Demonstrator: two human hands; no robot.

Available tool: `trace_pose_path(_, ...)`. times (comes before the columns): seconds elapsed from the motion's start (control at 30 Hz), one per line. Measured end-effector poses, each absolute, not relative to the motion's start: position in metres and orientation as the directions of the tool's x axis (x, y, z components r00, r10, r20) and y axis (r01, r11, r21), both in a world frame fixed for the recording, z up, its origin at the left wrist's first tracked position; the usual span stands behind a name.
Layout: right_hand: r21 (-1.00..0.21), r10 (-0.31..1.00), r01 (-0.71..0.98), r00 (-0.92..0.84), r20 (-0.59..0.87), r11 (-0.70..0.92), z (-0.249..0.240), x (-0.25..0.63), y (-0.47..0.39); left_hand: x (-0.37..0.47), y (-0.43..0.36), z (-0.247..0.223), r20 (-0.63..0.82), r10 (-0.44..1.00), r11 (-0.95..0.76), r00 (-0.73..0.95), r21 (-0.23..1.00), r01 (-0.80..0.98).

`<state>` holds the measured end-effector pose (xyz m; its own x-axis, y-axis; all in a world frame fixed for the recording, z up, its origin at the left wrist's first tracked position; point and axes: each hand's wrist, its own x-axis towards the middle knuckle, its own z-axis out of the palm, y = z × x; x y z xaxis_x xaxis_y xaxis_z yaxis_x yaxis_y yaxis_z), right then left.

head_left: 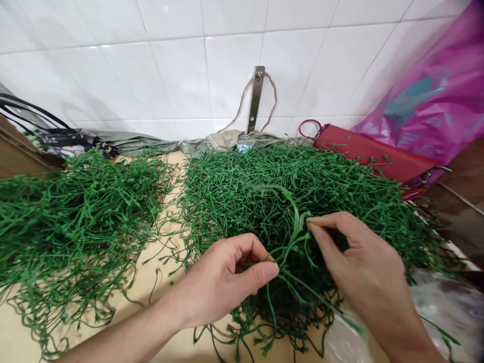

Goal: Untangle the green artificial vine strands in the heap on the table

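Note:
My left hand [234, 277] pinches a thin green plastic stem [297, 239] between thumb and forefinger, low over the front of a big tangled heap of green artificial stems [242, 186]. To its right, my right hand [359, 257] closes thumb and forefinger on a tip of the same branching sprig. The sprig's upper strands arch over the heap and are blurred. Several loose stems hang below both hands along the heap's front edge.
A second pile of green stems [86, 212] lies at left on the tan table [151, 272]. Against the white tiled wall stand a red bag [370, 151] and a purple plastic bag [423, 101]. Clear plastic [449, 307] lies at right; a cardboard box [22, 151] sits far left.

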<state>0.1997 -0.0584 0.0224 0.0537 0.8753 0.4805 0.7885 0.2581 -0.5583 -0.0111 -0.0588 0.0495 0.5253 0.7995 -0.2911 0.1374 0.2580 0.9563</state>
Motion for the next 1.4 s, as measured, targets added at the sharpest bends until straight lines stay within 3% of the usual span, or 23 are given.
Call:
trace_pose_path(0.13, -0.488, 0.825, 0.819, 0.032, 0.565, 0.302, 0.027, 0.2, -0.061, -0.011, -0.054, 0.046, -0.226, 0.867, 0.244, 0.445, 0.97, 0.018)
trace_pose_path(0.27, -0.381, 0.709, 0.873, 0.06, 0.702, 0.304, 0.039, 0.19, -0.074, -0.011, -0.049, 0.038, -0.225, 0.893, 0.248, 0.39, 0.969, -0.009)
trace_pose_path(0.37, -0.355, 0.692, 0.869, 0.021, 0.721, 0.344, 0.045, 0.184, -0.083, -0.009, -0.049, 0.035, -0.238, 0.896, 0.267, 0.375, 0.963, -0.025)
trace_pose_path(0.5, -0.505, 0.828, 0.76, -0.077, 0.555, 0.409, 0.04, 0.177, -0.083, -0.006, -0.051, 0.032, -0.231, 0.894, 0.263, 0.385, 0.964, -0.032)
trace_pose_path(0.6, -0.699, 0.943, 0.661, -0.041, 0.33, 0.274, 0.033, 0.174, -0.078, -0.004, -0.054, 0.029, -0.158, 0.916, 0.157, 0.37, 0.987, 0.033)
trace_pose_path(0.7, -0.763, 0.975, 0.617, -0.036, 0.218, 0.193, 0.028, 0.172, -0.075, -0.004, -0.055, 0.026, -0.088, 0.934, 0.033, 0.346, 0.986, 0.162)
trace_pose_path(0.8, -0.689, 0.943, 0.678, -0.02, 0.331, 0.256, 0.025, 0.169, -0.075, -0.004, -0.055, 0.028, -0.082, 0.933, -0.017, 0.351, 0.963, 0.269)
trace_pose_path(0.93, -0.452, 0.82, 0.79, -0.108, 0.562, 0.413, 0.019, 0.166, -0.077, -0.004, -0.055, 0.032, -0.172, 0.896, 0.048, 0.409, 0.954, 0.296)
trace_pose_path(1.07, -0.31, 0.752, 0.818, -0.209, 0.625, 0.485, 0.015, 0.164, -0.076, -0.002, -0.053, 0.029, -0.184, 0.893, 0.076, 0.41, 0.961, 0.266)
trace_pose_path(1.27, -0.274, 0.784, 0.858, -0.21, 0.584, 0.435, 0.009, 0.17, -0.069, 0.002, -0.061, 0.034, -0.185, 0.905, 0.102, 0.383, 0.969, 0.226)
trace_pose_path(1.4, -0.364, 0.848, 0.881, -0.073, 0.526, 0.302, 0.009, 0.186, -0.063, 0.005, -0.071, 0.046, -0.237, 0.862, 0.14, 0.449, 0.961, 0.238)
